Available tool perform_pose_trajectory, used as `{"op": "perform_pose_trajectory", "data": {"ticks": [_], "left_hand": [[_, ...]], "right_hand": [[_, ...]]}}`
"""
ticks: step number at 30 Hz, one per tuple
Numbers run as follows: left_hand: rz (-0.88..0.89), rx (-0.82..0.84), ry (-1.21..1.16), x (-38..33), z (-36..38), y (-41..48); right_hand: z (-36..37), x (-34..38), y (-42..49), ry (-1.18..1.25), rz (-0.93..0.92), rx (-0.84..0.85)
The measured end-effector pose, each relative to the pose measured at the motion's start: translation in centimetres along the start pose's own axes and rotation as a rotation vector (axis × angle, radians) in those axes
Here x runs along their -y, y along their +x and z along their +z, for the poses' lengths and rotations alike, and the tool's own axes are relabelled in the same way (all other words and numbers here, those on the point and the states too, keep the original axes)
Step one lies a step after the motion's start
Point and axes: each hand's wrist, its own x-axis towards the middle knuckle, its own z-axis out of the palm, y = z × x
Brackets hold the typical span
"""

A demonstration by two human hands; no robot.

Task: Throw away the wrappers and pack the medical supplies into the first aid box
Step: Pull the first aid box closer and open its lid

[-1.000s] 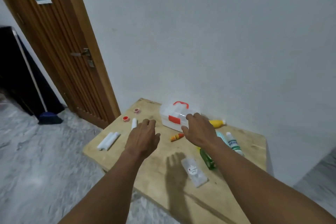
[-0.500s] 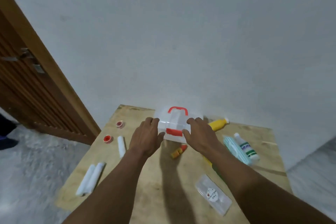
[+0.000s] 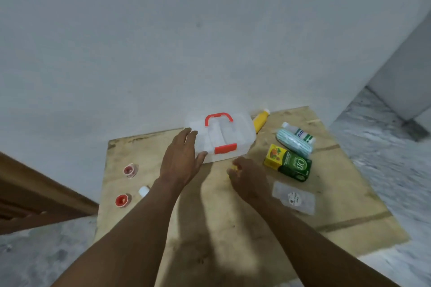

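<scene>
The first aid box (image 3: 221, 137), translucent white with a red handle and red latch, stands closed at the back of the wooden table (image 3: 210, 235). My left hand (image 3: 180, 161) lies against its left end, fingers along the side and thumb at the front corner. My right hand (image 3: 247, 177) is just in front of the box, fingers curled around a small yellow-orange tube (image 3: 235, 168) that is mostly hidden. To the right lie a green and yellow carton (image 3: 289, 163), a teal striped pack (image 3: 293, 143), a white bottle (image 3: 300, 134), a yellow bottle (image 3: 260, 121) and a clear packet (image 3: 295, 197).
Two small red tape rolls (image 3: 129, 170) (image 3: 122, 200) and a white roll (image 3: 144, 190) lie on the table's left part. A grey wall rises right behind the box. A wooden door (image 3: 35, 198) is at the left, with grey floor around the table.
My right hand has come off the box and dropped onto the small tube in front of it. My left hand stays at the box's left end. The view has swung, bringing the carton into sight.
</scene>
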Motion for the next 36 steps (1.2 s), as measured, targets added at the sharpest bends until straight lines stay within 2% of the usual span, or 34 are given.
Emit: {"op": "perform_pose_trajectory", "data": {"ticks": [3, 6, 12, 18, 24, 27, 31, 36], "left_hand": [[0.071, -0.002, -0.032, 0.5, 0.9, 0.8], [0.060, 0.028, -0.105, 1.1, 1.5, 0.9], [0.132, -0.040, -0.149, 2.6, 2.4, 1.3], [0.107, -0.068, -0.214, 3.1, 2.9, 1.2], [0.102, -0.080, -0.203, 2.7, 2.9, 1.2], [0.099, -0.082, -0.201, 2.8, 3.0, 1.4], [0.113, -0.088, -0.195, 2.7, 3.2, 1.5], [0.093, -0.058, -0.204, 2.4, 3.3, 1.2]], "right_hand": [[1.1, 1.1, 0.4, 0.226, 0.109, -0.092], [1.9, 2.2, 1.0, 0.505, 0.237, -0.134], [4.6, 2.5, 2.0, 0.999, 0.407, -0.222], [6.6, 2.8, 3.2, 1.441, 0.528, -0.264], [6.4, 2.2, 3.8, 1.472, 0.572, -0.300], [6.3, 2.5, 3.9, 1.497, 0.561, -0.268], [5.8, 3.3, 4.2, 1.463, 0.497, -0.325], [5.4, 2.3, 2.8, 1.119, 0.380, -0.344]]}}
